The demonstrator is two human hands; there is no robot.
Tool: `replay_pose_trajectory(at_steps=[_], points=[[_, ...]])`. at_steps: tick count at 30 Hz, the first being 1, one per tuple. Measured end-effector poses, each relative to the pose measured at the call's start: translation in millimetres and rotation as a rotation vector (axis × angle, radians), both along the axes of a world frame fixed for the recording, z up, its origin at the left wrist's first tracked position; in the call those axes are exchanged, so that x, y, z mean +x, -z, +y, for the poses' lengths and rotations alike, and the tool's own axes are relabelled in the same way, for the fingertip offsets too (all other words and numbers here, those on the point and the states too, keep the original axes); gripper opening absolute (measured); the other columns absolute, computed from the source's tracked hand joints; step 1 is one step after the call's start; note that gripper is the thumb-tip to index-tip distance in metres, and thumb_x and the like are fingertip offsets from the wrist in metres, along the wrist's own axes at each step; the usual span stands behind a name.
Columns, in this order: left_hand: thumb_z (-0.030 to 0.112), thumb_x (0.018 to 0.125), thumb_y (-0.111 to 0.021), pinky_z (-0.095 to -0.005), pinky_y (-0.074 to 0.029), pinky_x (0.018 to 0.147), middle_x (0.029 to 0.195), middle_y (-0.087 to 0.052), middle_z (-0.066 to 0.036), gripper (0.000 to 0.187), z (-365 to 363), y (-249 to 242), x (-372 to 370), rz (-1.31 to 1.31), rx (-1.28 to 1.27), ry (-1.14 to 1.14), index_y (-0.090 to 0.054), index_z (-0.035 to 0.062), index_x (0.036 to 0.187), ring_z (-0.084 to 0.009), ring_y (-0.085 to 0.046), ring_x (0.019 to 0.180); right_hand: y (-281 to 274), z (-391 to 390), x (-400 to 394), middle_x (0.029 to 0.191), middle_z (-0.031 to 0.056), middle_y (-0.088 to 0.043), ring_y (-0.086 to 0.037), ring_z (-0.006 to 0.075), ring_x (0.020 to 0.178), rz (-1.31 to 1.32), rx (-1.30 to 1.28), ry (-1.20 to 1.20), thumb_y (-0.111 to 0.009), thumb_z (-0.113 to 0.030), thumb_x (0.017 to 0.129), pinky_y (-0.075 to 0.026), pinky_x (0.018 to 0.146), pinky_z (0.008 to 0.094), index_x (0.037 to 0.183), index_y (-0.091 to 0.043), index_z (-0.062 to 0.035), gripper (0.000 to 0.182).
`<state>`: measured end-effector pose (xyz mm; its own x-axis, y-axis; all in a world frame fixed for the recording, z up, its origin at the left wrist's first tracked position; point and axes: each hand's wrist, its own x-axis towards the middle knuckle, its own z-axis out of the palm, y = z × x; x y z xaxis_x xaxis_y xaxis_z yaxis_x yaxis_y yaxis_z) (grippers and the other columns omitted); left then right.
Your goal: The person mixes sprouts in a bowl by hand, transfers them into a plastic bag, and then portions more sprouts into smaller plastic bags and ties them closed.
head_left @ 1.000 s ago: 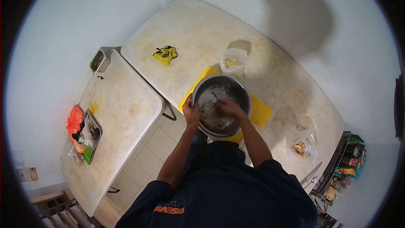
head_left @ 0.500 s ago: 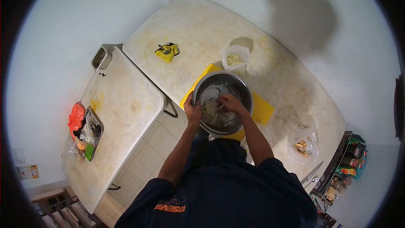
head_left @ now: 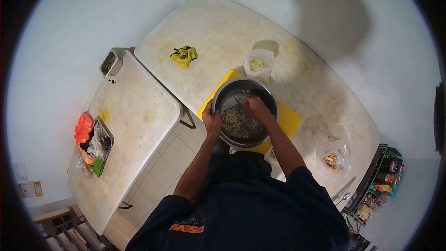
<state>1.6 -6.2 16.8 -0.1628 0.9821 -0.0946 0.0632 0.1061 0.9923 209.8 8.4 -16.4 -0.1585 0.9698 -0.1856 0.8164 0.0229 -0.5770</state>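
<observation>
A large steel bowl (head_left: pixel 273 100) holds water and a clump of thin pale-green strands that look like bean sprouts (head_left: pixel 233 120). My left hand (head_left: pixel 213 122) grips its left rim, thumb toward the inside. Within the bowl, toward its right side, my right hand (head_left: pixel 256 108) is closed, knuckles up; whatever its fingers may hold is hidden. Under the bowl lies a yellow cutting board (head_left: pixel 289 118). Just behind stands an open plastic bag (head_left: pixel 262 58) with similar pale sprouts inside.
A clear bag (head_left: pixel 334 160) of brownish pieces lies on the right, with a knife (head_left: pixel 344 188) near the table edge. A yellow-black cloth (head_left: pixel 184 56) rests farther back. The left table (head_left: pixel 134 116) carries a loaded tray (head_left: pixel 108 142) and a steel container (head_left: pixel 111 63).
My right hand has moved slightly right and up inside the bowl, away from the sprouts, which show more plainly. My left hand stays on the rim.
</observation>
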Motion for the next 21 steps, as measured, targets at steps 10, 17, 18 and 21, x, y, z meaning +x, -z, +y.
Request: replay_pose_trajectory(at_steps=[10, 17, 18, 21], points=[[-0.012, 0.078, -0.050, -0.0289, -0.048, 0.088, 0.102, -0.069, -0.010, 0.043, 5.5, 1.0, 3.1, 0.006, 0.032, -0.007, -0.062, -0.0046, 0.119, -0.0166, -0.063, 0.095, 75.7, -25.4, 12.5, 0.111, 0.0185, -0.066, -0.062, 0.0361, 0.106, -0.101, -0.263, -0.572, -0.061, -0.021, 0.086, -0.051, 0.090, 0.0467, 0.119, -0.062, -0.0057, 0.036], [-0.011, 0.078, -0.050, -0.0294, -0.048, 0.089, 0.102, -0.069, -0.010, 0.043, 4.4, -5.3, 2.8, 0.026, -0.001, -0.019, -0.063, -0.0041, 0.119, -0.0166, -0.063, 0.094, -33.7, 13.2, 13.7, 0.115, 0.0201, -0.063, -0.063, 0.0316, 0.109, 0.197, -0.561, 0.045, -0.054, -0.015, 0.092, -0.057, 0.081, 0.0415, 0.111, -0.065, -0.0020, 0.026], [-0.011, 0.078, -0.050, -0.0293, -0.048, 0.088, 0.102, -0.069, -0.010, 0.043, 4.8, -5.7, 2.5, 0.028, 0.000, -0.009, -0.063, -0.0041, 0.119, -0.0164, -0.063, 0.094, -23.4, 12.8, 16.5, 0.114, 0.0208, -0.063, -0.063, 0.0321, 0.109, 0.032, -0.372, 0.022, -0.055, -0.015, 0.092, -0.057, 0.082, 0.0422, 0.109, -0.065, -0.0009, 0.024], [-0.011, 0.078, -0.050, -0.0288, -0.048, 0.087, 0.103, -0.069, -0.009, 0.045, 8.7, 3.6, 2.6, 0.016, 0.025, 0.000, -0.062, -0.0022, 0.121, -0.0162, -0.063, 0.093, 55.9, 10.7, 37.1, 0.109, 0.0221, -0.065, -0.064, 0.0354, 0.104, -0.301, 0.110, -0.065, -0.056, -0.016, 0.091, -0.055, 0.085, 0.0450, 0.102, -0.065, 0.0002, 0.022]])
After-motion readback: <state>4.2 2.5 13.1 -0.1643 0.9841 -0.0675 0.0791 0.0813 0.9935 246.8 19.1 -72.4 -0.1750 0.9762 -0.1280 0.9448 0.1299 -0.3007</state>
